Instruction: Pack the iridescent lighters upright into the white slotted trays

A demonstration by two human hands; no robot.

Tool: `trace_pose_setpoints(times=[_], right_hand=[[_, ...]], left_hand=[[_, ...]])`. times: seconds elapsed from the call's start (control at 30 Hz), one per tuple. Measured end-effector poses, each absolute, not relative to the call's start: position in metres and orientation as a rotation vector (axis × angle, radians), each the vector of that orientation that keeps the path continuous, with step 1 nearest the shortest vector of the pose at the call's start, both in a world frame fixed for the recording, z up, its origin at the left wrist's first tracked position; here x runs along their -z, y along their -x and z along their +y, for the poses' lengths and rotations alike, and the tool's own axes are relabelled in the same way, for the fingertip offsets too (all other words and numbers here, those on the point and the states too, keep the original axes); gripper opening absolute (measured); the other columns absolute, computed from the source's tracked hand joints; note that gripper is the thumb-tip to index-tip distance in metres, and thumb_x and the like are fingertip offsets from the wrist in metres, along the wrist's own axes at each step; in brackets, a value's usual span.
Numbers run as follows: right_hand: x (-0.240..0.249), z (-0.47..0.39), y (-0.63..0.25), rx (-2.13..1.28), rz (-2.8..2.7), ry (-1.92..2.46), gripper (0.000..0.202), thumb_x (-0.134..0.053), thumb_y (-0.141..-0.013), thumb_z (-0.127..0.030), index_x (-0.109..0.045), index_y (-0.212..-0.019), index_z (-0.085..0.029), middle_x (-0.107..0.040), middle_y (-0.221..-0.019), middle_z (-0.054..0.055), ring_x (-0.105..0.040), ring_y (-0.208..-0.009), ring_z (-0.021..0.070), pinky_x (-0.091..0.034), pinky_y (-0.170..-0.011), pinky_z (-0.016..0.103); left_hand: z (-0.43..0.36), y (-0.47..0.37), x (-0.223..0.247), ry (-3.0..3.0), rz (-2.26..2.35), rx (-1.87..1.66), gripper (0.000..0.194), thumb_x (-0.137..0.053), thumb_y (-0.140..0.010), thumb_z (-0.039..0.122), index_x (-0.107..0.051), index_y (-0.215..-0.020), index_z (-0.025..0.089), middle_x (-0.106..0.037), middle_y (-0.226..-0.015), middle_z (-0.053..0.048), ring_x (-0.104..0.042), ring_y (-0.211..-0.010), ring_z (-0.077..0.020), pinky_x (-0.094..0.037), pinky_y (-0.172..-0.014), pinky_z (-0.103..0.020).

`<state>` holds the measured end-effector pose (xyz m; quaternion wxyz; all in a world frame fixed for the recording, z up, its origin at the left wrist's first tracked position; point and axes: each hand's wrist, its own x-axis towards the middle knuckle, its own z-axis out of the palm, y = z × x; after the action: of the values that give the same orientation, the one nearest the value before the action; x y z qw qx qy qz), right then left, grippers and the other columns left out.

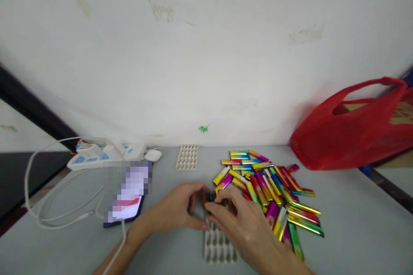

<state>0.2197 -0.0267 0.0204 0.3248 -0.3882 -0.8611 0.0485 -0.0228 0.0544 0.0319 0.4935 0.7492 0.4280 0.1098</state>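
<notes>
A pale tray with rows of small hollows (220,247) lies on the grey table under my hands. Two small black-ended pieces (211,195) stand at its far end, between the fingertips of both hands. My left hand (176,208) curves around them from the left, its thumb at the tray's left edge. From the right, my right hand (247,223) covers part of the tray, thumb and forefinger pinched close to the black ends. Exactly what each hand's fingertips grip is partly hidden. Beside my right hand lies a loose pile of shiny multicoloured sticks (260,184).
Another pale hollowed tray (187,157) lies near the wall. On the left are a phone (129,193) with a white cable and a white power strip (106,154) with plugs. A red bag (348,133) stands at the back right.
</notes>
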Motion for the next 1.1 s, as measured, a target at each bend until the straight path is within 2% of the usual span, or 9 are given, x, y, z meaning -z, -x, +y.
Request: trace_pose_setpoints(times=[0.1, 0.23, 0.33, 0.43, 0.53, 0.6, 0.73, 0.83, 1.1], right_hand=[[-0.023, -0.029, -0.218, -0.085, -2.254, 1.029, 0.028, -0.061, -0.112, -0.019, -0.068, -0.139, -0.023, -0.071, -0.112, 0.011, -0.069, -0.082, 0.0210, -0.050, -0.064, 0.029], [-0.031, -0.030, -0.217, -0.149, -2.127, 1.017, 0.031, -0.062, -0.111, -0.019, -0.064, -0.142, -0.023, -0.070, -0.116, 0.011, -0.071, -0.096, 0.0241, -0.056, -0.078, 0.034], [-0.038, -0.024, -0.224, -0.195, -1.937, 1.057, 0.028, -0.057, -0.112, -0.015, -0.065, -0.137, -0.025, -0.069, -0.116, 0.009, -0.071, -0.104, 0.0252, -0.057, -0.087, 0.037], [-0.041, -0.010, -0.237, -0.183, -1.840, 1.217, 0.023, -0.056, -0.113, -0.015, -0.069, -0.130, -0.023, -0.069, -0.115, 0.009, -0.069, -0.103, 0.0262, -0.055, -0.087, 0.039], [-0.038, 0.005, -0.252, -0.088, -1.942, 1.334, 0.018, -0.061, -0.111, -0.013, -0.073, -0.120, -0.022, -0.071, -0.112, 0.010, -0.066, -0.106, 0.0306, -0.054, -0.093, 0.045], [-0.034, 0.011, -0.257, -0.023, -2.067, 1.369, 0.019, -0.064, -0.109, -0.009, -0.075, -0.119, -0.021, -0.071, -0.113, 0.011, -0.062, -0.110, 0.0330, -0.053, -0.096, 0.049], [-0.022, 0.015, -0.255, 0.065, -2.225, 1.453, 0.031, -0.071, -0.102, -0.002, -0.079, -0.124, -0.023, -0.069, -0.116, 0.012, -0.061, -0.110, 0.0334, -0.055, -0.093, 0.048], [-0.015, 0.014, -0.249, 0.101, -2.279, 1.515, 0.037, -0.077, -0.099, -0.002, -0.081, -0.128, -0.025, -0.068, -0.117, 0.012, -0.062, -0.109, 0.0338, -0.056, -0.090, 0.046], [-0.014, 0.010, -0.244, 0.077, -2.312, 1.539, 0.032, -0.079, -0.103, -0.010, -0.079, -0.130, -0.026, -0.065, -0.115, 0.011, -0.062, -0.106, 0.0327, -0.055, -0.087, 0.044]], left_hand=[[0.054, 0.023, -0.032, -1.814, 1.040, -0.273, 0.061, -0.106, -0.065, 0.044, -0.078, -0.113, 0.019, -0.065, -0.081, 0.006, -0.061, -0.076, -0.0189, -0.042, -0.064, -0.026], [0.053, 0.022, -0.036, -1.820, 1.043, -0.275, 0.059, -0.106, -0.067, 0.041, -0.078, -0.113, 0.018, -0.063, -0.079, 0.006, -0.060, -0.076, -0.0188, -0.042, -0.064, -0.026], [0.053, 0.021, -0.039, -1.843, 1.075, -0.253, 0.058, -0.106, -0.067, 0.045, -0.079, -0.111, 0.018, -0.064, -0.081, 0.006, -0.058, -0.074, -0.0180, -0.042, -0.064, -0.026], [0.052, 0.019, -0.040, -1.863, 1.090, -0.252, 0.060, -0.105, -0.068, 0.052, -0.080, -0.112, 0.019, -0.066, -0.085, 0.006, -0.057, -0.073, -0.0174, -0.042, -0.065, -0.026], [0.050, 0.016, -0.039, -1.900, 1.126, -0.266, 0.062, -0.106, -0.067, 0.053, -0.080, -0.113, 0.020, -0.068, -0.086, 0.006, -0.057, -0.073, -0.0174, -0.039, -0.064, -0.027], [0.049, 0.014, -0.039, -1.923, 1.157, -0.256, 0.061, -0.106, -0.067, 0.052, -0.079, -0.111, 0.020, -0.068, -0.085, 0.006, -0.057, -0.072, -0.0178, -0.037, -0.064, -0.027], [0.048, 0.012, -0.042, -1.935, 1.175, -0.228, 0.059, -0.105, -0.065, 0.052, -0.076, -0.105, 0.020, -0.067, -0.083, 0.006, -0.058, -0.073, -0.0188, -0.037, -0.066, -0.027], [0.049, 0.013, -0.045, -1.929, 1.172, -0.224, 0.057, -0.106, -0.063, 0.050, -0.073, -0.098, 0.020, -0.066, -0.083, 0.007, -0.058, -0.075, -0.0188, -0.038, -0.069, -0.026], [0.050, 0.016, -0.051, -1.898, 1.202, -0.196, 0.054, -0.107, -0.058, 0.043, -0.070, -0.091, 0.021, -0.064, -0.082, 0.008, -0.058, -0.077, -0.0195, -0.040, -0.072, -0.026]])
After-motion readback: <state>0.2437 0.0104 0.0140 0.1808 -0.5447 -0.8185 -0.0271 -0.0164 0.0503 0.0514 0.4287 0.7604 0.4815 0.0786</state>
